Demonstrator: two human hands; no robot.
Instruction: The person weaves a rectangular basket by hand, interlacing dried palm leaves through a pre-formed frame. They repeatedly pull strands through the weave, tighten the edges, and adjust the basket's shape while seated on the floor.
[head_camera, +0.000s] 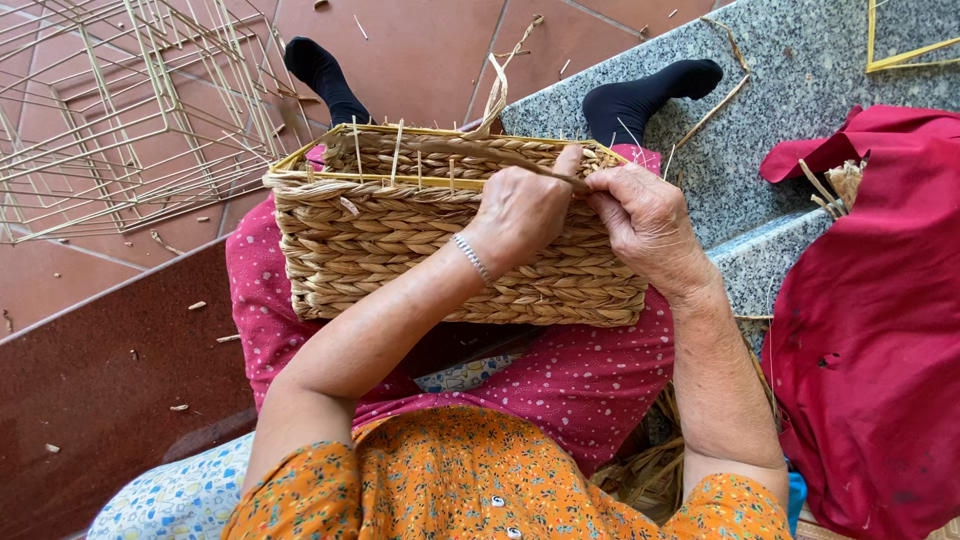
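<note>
A rectangular woven straw basket (400, 240) on a yellow wire frame rests on my lap, over pink dotted trousers. My left hand (520, 212), with a silver bracelet at the wrist, lies on the basket's upper rim and pinches a twisted straw strand (470, 152) that runs along the rim. My right hand (645, 215) sits just to its right at the basket's right corner, fingers curled on the same strand and the weave. Thin straw ends stick up along the rim.
Bare yellow wire frames (130, 110) are stacked at the upper left on the red tile floor. A red cloth (870, 320) with straw on it lies at the right on a grey granite step (800, 80). Loose straw (650, 470) lies by my right hip.
</note>
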